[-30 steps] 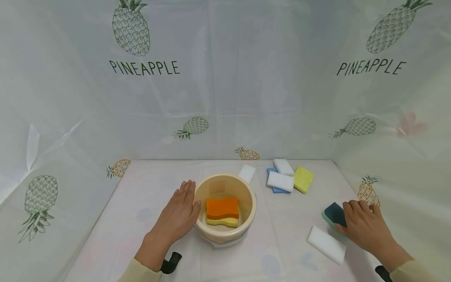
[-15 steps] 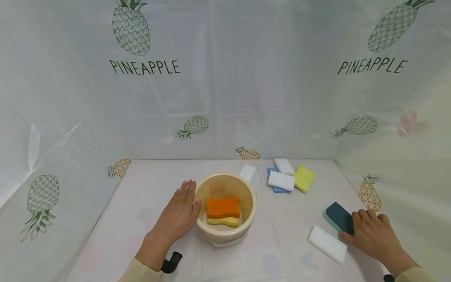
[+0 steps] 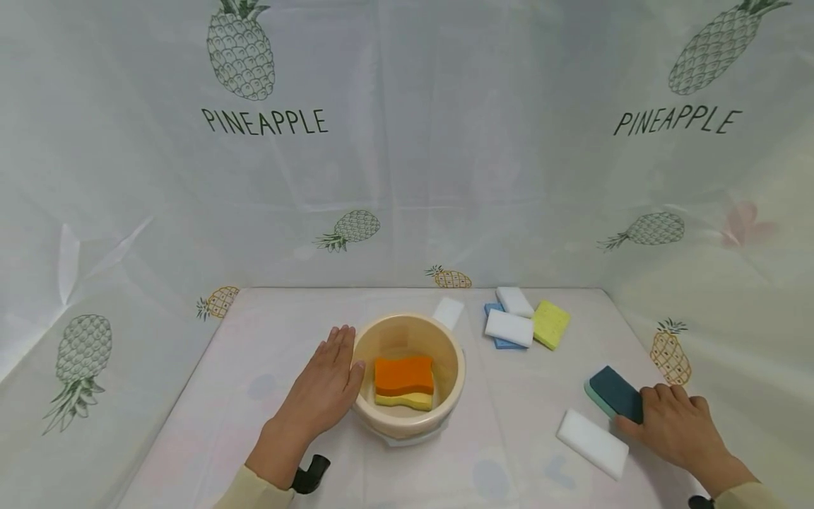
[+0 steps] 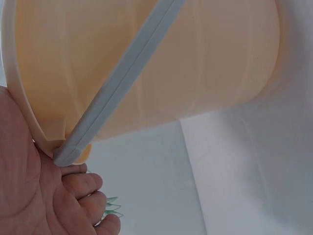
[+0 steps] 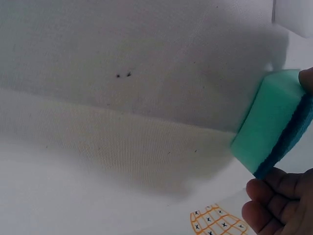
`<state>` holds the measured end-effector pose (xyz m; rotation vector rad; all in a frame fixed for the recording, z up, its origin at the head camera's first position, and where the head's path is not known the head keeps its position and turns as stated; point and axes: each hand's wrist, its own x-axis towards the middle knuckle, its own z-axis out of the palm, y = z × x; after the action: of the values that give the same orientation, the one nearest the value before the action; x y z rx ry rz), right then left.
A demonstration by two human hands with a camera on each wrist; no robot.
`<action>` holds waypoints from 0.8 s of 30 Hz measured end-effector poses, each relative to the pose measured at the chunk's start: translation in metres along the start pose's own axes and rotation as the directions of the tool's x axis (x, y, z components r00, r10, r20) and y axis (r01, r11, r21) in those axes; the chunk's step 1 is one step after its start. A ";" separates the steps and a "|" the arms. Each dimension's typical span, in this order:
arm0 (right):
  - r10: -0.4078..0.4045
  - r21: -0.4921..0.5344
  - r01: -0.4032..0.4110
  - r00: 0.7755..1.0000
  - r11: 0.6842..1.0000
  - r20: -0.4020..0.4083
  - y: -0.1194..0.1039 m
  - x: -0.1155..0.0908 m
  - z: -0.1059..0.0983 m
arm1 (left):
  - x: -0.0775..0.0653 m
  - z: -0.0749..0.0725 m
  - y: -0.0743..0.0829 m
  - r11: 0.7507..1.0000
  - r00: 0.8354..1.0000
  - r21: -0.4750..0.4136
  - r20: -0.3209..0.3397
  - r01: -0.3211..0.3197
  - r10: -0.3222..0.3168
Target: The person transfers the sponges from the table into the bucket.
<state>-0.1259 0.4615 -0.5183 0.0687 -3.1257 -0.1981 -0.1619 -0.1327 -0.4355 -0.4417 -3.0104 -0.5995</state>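
A cream bucket (image 3: 407,425) with a grey handle (image 4: 117,83) stands mid-table. Inside it an orange sponge (image 3: 403,375) lies over a yellow one (image 3: 407,401). My left hand (image 3: 321,389) lies flat against the bucket's left rim, its fingers extended. At the right of the table, my right hand (image 3: 677,429) holds the near end of a green sponge (image 3: 613,393) with a dark scouring side. Seen from the right wrist, the thumb is on one edge of the sponge and the fingertips on the opposite edge.
Just left of the right hand lies a white sponge (image 3: 593,444). Farther back are two more white sponges (image 3: 509,328) on a blue one (image 3: 509,345), beside a yellow-green sponge (image 3: 550,325). Another white block (image 3: 448,312) sits behind the bucket. A pineapple-print sheet (image 3: 470,162) surrounds the table.
My right hand has shifted right and toward me along the green sponge, so more of its dark top shows. The left hand and the bucket stay in place.
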 end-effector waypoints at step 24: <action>-0.223 -0.065 0.227 0.795 0.972 -0.563 -0.029 0.064 -0.017 | 0.001 0.001 -0.002 1.000 1.000 0.008 -0.012 -0.002 0.002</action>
<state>-0.1880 0.4279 -0.5044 0.4211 -2.5083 -0.1362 -0.1629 -0.1334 -0.4373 -0.4389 -2.9994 -0.5870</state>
